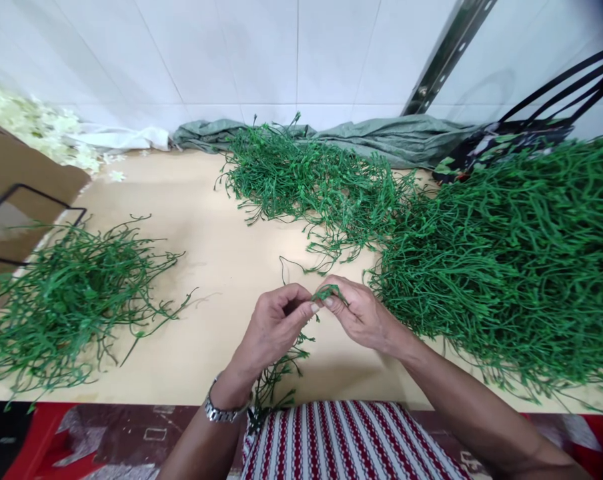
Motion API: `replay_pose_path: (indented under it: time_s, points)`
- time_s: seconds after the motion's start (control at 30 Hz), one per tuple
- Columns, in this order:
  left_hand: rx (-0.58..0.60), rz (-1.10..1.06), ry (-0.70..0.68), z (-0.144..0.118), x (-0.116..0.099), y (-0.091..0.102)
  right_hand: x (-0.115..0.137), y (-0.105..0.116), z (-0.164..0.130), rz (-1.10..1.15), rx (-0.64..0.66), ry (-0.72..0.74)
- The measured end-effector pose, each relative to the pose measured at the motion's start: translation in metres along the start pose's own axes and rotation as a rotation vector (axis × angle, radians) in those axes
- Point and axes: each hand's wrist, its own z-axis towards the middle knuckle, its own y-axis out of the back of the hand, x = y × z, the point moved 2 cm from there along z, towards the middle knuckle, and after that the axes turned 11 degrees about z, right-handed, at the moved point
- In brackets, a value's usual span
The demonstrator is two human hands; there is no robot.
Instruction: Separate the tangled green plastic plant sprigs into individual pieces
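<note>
1. Table (216, 267): pale tabletop and my landmark; everything below is placed against its near edge, where I sit.
2. Large heap of green stems (511, 267): on the right of the table, running from the near edge back toward the wall, just beside my right hand.
3. Left heap of green stems (66, 300): on the left of the table near its near edge, well apart from my hands.
4. Far heap of green stems (306, 180): at the back middle of the table, beyond my hands, by a folded grey-green sack (381, 137).
5. Right hand (364, 313): over the table's near middle, fingers curled, thumb and forefinger pinching the upper end of the sprig.
6. Left hand (276, 323): touching fingertips with the right, also pressed in a pinch on the same spot; a wristwatch (221, 408) sits on its wrist.
7. Green sprig (281, 370): held between both hands. Its long axis runs from the pinch down toward me, hanging under my left hand past the table's near edge, so the left hand is the nearer one to its loose length.
</note>
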Motion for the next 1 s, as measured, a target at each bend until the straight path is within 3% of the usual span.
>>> replay_pose_path:
  time_s: [0.1,0.23,0.37,0.5,0.63,0.77,1.0]
  points:
    - [0.101,0.012,0.025,0.002,0.000,0.002,0.000,0.001,0.000,0.016,0.022,-0.044]
    - [0.100,0.044,-0.026,0.003,0.000,-0.002,0.000,0.000,-0.002,-0.036,0.073,-0.061]
    - [0.134,0.256,-0.132,-0.002,-0.003,-0.002,0.003,0.000,-0.007,-0.066,0.150,-0.074]
    - [0.269,0.537,-0.352,-0.014,-0.015,0.004,0.018,0.010,-0.020,-0.053,0.305,-0.065]
    - [0.438,0.716,-0.620,-0.027,-0.031,0.008,0.044,0.028,-0.036,-0.235,0.481,-0.088]
    - [0.583,0.720,-0.689,-0.031,-0.042,0.005,0.062,0.041,-0.045,-0.294,0.601,-0.105]
    - [0.760,0.575,-0.658,-0.020,-0.053,0.004,0.063,0.058,-0.048,-0.252,0.641,-0.167]
